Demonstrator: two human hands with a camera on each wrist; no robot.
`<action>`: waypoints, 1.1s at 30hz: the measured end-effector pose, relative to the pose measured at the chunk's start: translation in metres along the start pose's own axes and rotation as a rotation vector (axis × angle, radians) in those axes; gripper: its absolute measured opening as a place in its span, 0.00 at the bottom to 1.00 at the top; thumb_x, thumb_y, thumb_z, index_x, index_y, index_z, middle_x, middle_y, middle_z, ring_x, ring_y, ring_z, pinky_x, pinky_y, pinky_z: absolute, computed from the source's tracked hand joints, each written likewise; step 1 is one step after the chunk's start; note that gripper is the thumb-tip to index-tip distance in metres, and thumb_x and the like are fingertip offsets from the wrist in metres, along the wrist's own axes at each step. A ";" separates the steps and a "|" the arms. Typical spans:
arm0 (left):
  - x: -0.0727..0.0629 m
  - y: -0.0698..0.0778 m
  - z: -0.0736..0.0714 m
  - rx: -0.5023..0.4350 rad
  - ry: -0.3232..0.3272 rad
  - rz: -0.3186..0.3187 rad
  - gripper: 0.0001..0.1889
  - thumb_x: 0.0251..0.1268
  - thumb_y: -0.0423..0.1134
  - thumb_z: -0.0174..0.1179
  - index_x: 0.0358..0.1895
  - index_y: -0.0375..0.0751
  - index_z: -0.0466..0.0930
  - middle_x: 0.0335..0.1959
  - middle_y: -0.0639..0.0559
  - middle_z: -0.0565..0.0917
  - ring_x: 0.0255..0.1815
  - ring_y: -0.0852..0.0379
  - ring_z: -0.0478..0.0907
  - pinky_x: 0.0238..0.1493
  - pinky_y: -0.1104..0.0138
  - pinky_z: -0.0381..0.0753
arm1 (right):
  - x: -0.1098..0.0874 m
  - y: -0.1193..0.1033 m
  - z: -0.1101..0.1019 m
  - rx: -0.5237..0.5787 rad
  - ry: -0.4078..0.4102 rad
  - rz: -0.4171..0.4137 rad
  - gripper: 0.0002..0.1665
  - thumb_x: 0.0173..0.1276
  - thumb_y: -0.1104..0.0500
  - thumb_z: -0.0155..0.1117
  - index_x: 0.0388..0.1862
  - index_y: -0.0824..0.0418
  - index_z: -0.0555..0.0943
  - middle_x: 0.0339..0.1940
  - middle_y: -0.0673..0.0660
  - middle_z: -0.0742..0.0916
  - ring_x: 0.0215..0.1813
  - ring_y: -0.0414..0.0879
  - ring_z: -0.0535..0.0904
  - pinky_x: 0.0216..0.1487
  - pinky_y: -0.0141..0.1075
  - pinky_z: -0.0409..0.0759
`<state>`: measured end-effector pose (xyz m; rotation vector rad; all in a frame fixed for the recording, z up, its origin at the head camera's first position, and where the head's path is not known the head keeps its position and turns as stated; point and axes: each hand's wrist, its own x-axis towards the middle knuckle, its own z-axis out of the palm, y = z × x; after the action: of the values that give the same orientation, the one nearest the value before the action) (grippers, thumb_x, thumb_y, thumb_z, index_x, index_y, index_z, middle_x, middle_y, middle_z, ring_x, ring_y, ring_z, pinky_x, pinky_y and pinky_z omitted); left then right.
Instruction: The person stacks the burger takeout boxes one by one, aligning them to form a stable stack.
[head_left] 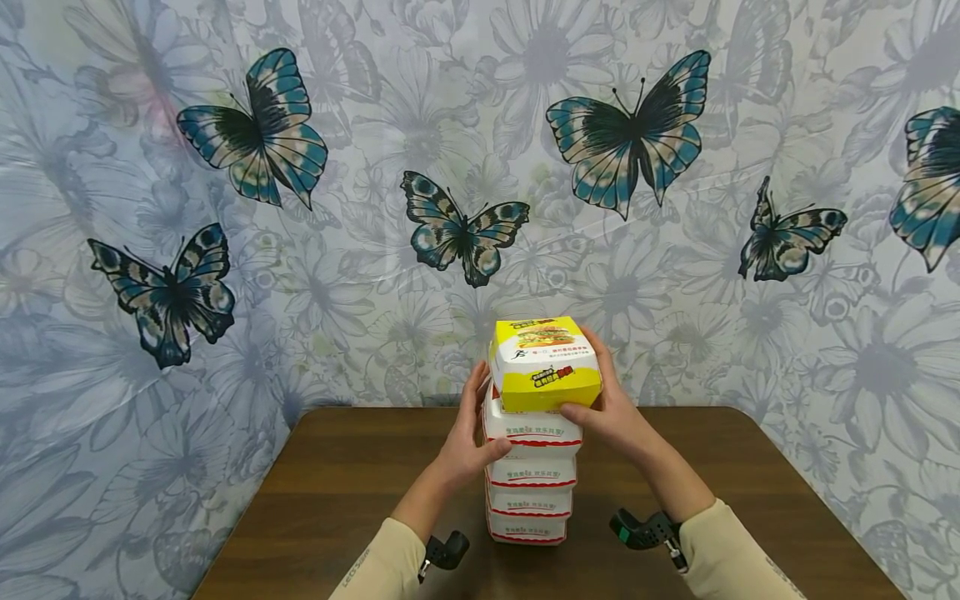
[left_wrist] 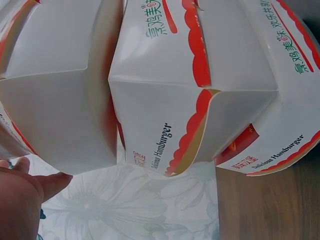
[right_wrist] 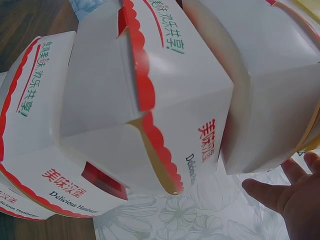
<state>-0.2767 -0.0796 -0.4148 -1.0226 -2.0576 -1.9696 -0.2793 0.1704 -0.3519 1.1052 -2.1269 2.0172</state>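
Observation:
A yellow burger box [head_left: 551,387] with a burger picture on its lid sits on top of a stack of white burger boxes [head_left: 531,473] edged in red. My right hand [head_left: 613,408] grips the yellow box at its right side, thumb at the lower front corner and fingers round the back. My left hand [head_left: 459,446] is at the left of the upper stack, fingers extended along the side and thumb before the uppermost white box. In the left wrist view, fingertips [left_wrist: 60,182] touch a white box's edge. Gaps show between the stacked boxes [right_wrist: 185,95] in the right wrist view.
The stack stands on a dark brown wooden table [head_left: 360,475] with rounded far corners. Close behind the table is a wall covering [head_left: 420,333] printed with flowers and butterflies. Black wrist devices [head_left: 645,529] are worn near both sleeve cuffs.

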 end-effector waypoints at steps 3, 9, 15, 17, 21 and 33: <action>0.000 0.000 0.000 0.000 0.002 0.006 0.56 0.60 0.64 0.63 0.81 0.58 0.32 0.83 0.50 0.41 0.83 0.42 0.42 0.76 0.34 0.45 | -0.001 0.001 0.000 0.012 0.000 0.006 0.62 0.66 0.66 0.63 0.81 0.41 0.32 0.73 0.56 0.65 0.56 0.45 0.80 0.52 0.41 0.83; -0.001 0.000 0.000 0.006 0.006 0.019 0.56 0.60 0.63 0.63 0.81 0.57 0.32 0.84 0.52 0.40 0.83 0.43 0.42 0.76 0.35 0.45 | -0.002 0.001 0.000 0.025 -0.008 -0.005 0.63 0.66 0.66 0.64 0.81 0.42 0.31 0.73 0.56 0.65 0.55 0.46 0.80 0.52 0.41 0.83; -0.002 0.000 0.000 -0.007 0.000 0.025 0.58 0.60 0.64 0.64 0.82 0.53 0.31 0.84 0.54 0.41 0.83 0.45 0.42 0.76 0.36 0.48 | -0.003 0.002 0.000 0.051 -0.037 -0.014 0.64 0.66 0.64 0.66 0.81 0.40 0.30 0.71 0.54 0.69 0.56 0.46 0.81 0.52 0.44 0.83; -0.003 0.000 0.001 -0.018 -0.003 0.031 0.58 0.60 0.63 0.64 0.82 0.53 0.31 0.84 0.54 0.41 0.83 0.45 0.41 0.76 0.37 0.48 | -0.004 0.003 0.000 0.063 -0.043 -0.012 0.65 0.66 0.64 0.66 0.81 0.40 0.30 0.70 0.54 0.70 0.56 0.46 0.82 0.52 0.44 0.84; -0.003 0.000 0.001 -0.023 -0.001 0.045 0.57 0.60 0.63 0.65 0.82 0.58 0.32 0.83 0.55 0.41 0.83 0.45 0.41 0.76 0.37 0.48 | -0.005 0.002 0.000 0.070 -0.041 -0.010 0.65 0.66 0.64 0.66 0.81 0.39 0.30 0.69 0.53 0.72 0.55 0.45 0.82 0.51 0.44 0.84; -0.004 0.003 0.002 -0.052 -0.005 0.002 0.57 0.59 0.64 0.65 0.81 0.61 0.32 0.83 0.56 0.41 0.83 0.49 0.41 0.76 0.37 0.48 | -0.005 0.004 0.000 0.065 -0.045 -0.022 0.65 0.65 0.64 0.67 0.81 0.39 0.31 0.72 0.54 0.69 0.55 0.46 0.81 0.53 0.43 0.83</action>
<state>-0.2718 -0.0795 -0.4147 -1.0396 -2.0164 -2.0322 -0.2773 0.1730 -0.3579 1.1886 -2.0743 2.0857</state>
